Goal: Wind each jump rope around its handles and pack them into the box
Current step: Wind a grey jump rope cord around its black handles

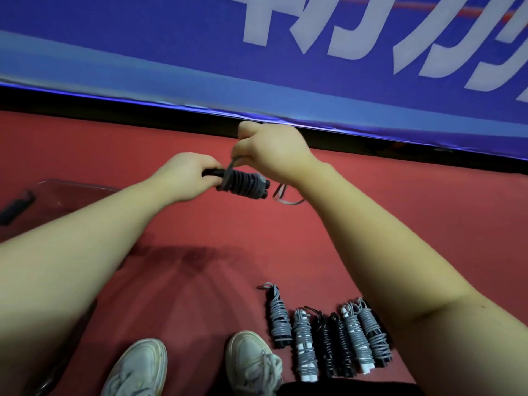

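My left hand (187, 174) grips the black handles of a jump rope (243, 185), held level in the air in front of me. Grey cord is coiled round most of the handles. My right hand (268, 151) pinches the cord just above the coils, and a loose loop of cord (287, 195) hangs under the right wrist. Several wound jump ropes (328, 338) lie side by side on the red floor at the lower right. A clear plastic box (65, 195) stands on the floor at the left, partly hidden by my left forearm.
A blue banner with white lettering (314, 52) runs along the far side, with a dark gap beneath it. My two white shoes (197, 364) stand on the red floor (200, 230) at the bottom. A dark object (15, 207) lies by the box.
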Motion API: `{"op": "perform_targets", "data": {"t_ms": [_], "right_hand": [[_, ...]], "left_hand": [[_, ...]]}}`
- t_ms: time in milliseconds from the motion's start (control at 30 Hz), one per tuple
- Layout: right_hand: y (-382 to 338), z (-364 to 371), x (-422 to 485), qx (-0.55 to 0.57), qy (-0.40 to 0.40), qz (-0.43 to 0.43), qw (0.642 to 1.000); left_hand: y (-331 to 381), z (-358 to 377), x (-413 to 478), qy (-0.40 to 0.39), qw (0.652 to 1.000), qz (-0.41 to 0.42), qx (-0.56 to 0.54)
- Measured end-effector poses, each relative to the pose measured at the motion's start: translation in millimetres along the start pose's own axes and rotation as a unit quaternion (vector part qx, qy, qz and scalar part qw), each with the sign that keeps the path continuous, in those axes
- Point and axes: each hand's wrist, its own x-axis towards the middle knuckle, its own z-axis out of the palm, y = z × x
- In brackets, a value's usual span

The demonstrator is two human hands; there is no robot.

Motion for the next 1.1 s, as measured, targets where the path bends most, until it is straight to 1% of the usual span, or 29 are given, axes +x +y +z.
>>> {"op": "perform_targets", "data": {"t_ms": [67, 133, 167, 233, 267, 300, 367, 433, 500, 533, 600, 700, 767, 833, 867, 933, 967, 1033, 1067, 1100], "right_hand": [[14, -1, -2, 0.043, -0.042, 0.003, 0.998], [23, -4, -6, 0.098, -0.090, 0.006, 0.991], [26, -6, -7, 0.139, -0.093, 0.018, 0.986], [30, -8, -8, 0.218, -0.075, 0.054, 0.972], [31, -8, -8, 0.224, -0.073, 0.064, 0.970], [32, -6, -8, 0.205, -0.076, 0.064, 0.974], [33, 0, -11, 0.199, -0.087, 0.053, 0.975], [36, 1, -15, 0.263, -0.108, 0.032, 0.958], [41, -3, -20, 0.321, -0.145, 0.006, 0.936], [44, -5, -23, 0.320, -0.160, -0.002, 0.934], [52, -6, -24, 0.283, -0.160, -0.007, 0.946], [53, -3, -22, 0.240, -0.111, -0.003, 0.964], [50, 1, -18, 0.243, -0.109, -0.004, 0.964], [50, 6, -16, 0.278, -0.136, 0.014, 0.951], [52, 8, -18, 0.309, -0.159, 0.032, 0.937], [54, 18, -26, 0.397, -0.206, 0.080, 0.891], [56, 30, -31, 0.452, -0.211, 0.109, 0.860], [53, 58, -42, 0.563, -0.204, 0.188, 0.778], [49, 70, -47, 0.590, -0.209, 0.221, 0.748], [45, 82, -50, 0.603, -0.222, 0.243, 0.726]], "left_hand": [[0, -6, -3, -0.039, 0.999, 0.030, -0.016], [1, -8, -5, -0.098, 0.993, 0.069, -0.019], [3, -7, -7, -0.135, 0.987, 0.091, -0.013], [7, -3, -10, -0.195, 0.974, 0.118, -0.010], [8, -1, -11, -0.210, 0.970, 0.119, -0.023], [9, 1, -13, -0.222, 0.967, 0.116, -0.043], [14, 3, -15, -0.256, 0.955, 0.104, -0.105], [17, 2, -16, -0.287, 0.939, 0.089, -0.165], [18, -1, -15, -0.287, 0.937, 0.086, -0.177], [17, -1, -13, -0.279, 0.942, 0.091, -0.163], [15, -3, -8, -0.260, 0.953, 0.096, -0.124], [21, -3, -4, -0.246, 0.960, 0.122, -0.051], [29, -3, -2, -0.249, 0.956, 0.152, -0.017], [33, -5, -3, -0.258, 0.952, 0.163, -0.033], [31, -7, -3, -0.259, 0.950, 0.163, -0.056], [28, -12, -7, -0.252, 0.948, 0.157, -0.113], [28, -15, -10, -0.243, 0.946, 0.151, -0.150], [30, -21, -12, -0.216, 0.936, 0.131, -0.247], [33, -23, -12, -0.193, 0.930, 0.124, -0.286], [36, -26, -11, -0.170, 0.925, 0.113, -0.321]]}}
